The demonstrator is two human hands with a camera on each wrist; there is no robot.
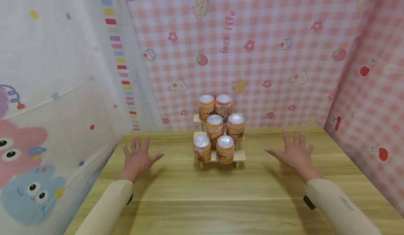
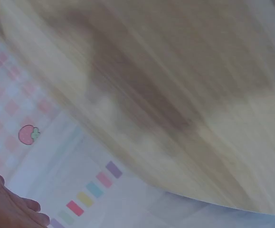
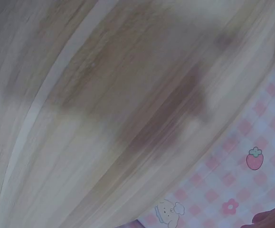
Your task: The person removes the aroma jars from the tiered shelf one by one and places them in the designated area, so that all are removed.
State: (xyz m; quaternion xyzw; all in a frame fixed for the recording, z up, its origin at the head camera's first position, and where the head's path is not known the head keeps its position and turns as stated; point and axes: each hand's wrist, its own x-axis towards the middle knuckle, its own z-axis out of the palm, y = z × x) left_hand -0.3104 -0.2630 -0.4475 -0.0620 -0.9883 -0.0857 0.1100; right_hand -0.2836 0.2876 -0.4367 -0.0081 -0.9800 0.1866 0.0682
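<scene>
Both hands are spread above the wooden table, holding nothing. My left hand point(image 1: 137, 158) is left of a small tiered wooden rack point(image 1: 240, 155), fingers straight and thumb pointing toward it. On the rack's other side, my right hand point(image 1: 296, 154) has its fingers fanned out. Orange-labelled jars with silvery lids stand upright in pairs on three steps: a front left jar point(image 1: 202, 149), a front right jar point(image 1: 225, 150), a middle pair with one jar point(image 1: 236, 127) at right, and a top pair including a left jar point(image 1: 206, 107). Fingertips of the left hand point(image 2: 14, 204) show in the left wrist view.
A wooden tabletop point(image 1: 202, 207) carries the rack near its back edge. Behind hangs a pink checked cloth point(image 1: 214, 66), which also covers the right side. A white curtain point(image 1: 63, 122) with cartoon figures lines the left.
</scene>
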